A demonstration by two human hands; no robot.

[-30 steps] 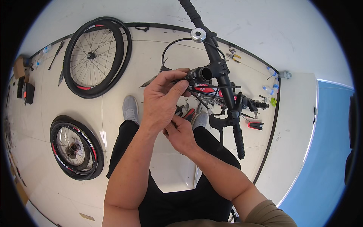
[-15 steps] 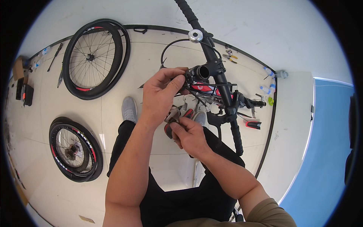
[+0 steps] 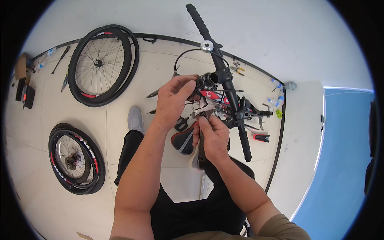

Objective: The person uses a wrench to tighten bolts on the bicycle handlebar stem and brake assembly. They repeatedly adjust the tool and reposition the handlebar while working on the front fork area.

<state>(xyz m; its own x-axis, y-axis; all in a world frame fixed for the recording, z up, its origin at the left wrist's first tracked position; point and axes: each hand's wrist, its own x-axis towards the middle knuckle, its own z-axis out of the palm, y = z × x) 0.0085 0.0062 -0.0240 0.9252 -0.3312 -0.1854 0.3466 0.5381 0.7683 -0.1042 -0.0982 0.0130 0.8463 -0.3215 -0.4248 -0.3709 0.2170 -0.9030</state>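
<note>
My left hand (image 3: pixel 176 96) is closed on a black part beside the open-ended stem (image 3: pixel 212 78) of the bicycle handlebar (image 3: pixel 228 86). Just below it, my right hand (image 3: pixel 210 136) pinches a silver metal part (image 3: pixel 203 107) with a small dark piece at its near end; I cannot make out exactly what this part is. The red frame (image 3: pixel 211 95) and cables lie behind my hands, partly hidden. A black, grey and red saddle (image 3: pixel 182 140) sits below, beside a black pedal (image 3: pixel 181 124).
Two groups of wheels and tyres (image 3: pixel 98 64) (image 3: pixel 72 162) lie on the tiled floor (image 3: pixel 112 120) at left. Pliers (image 3: pixel 237 71), bottles (image 3: pixel 274 102) and a red-black piece (image 3: pixel 261 137) lie at right near a blue panel (image 3: pixel 344 152). Boxes (image 3: pixel 22 66) stand far left.
My right hand has moved up and right with the silver part, closer to my left hand. The saddle shows more, and my right foot is now mostly hidden.
</note>
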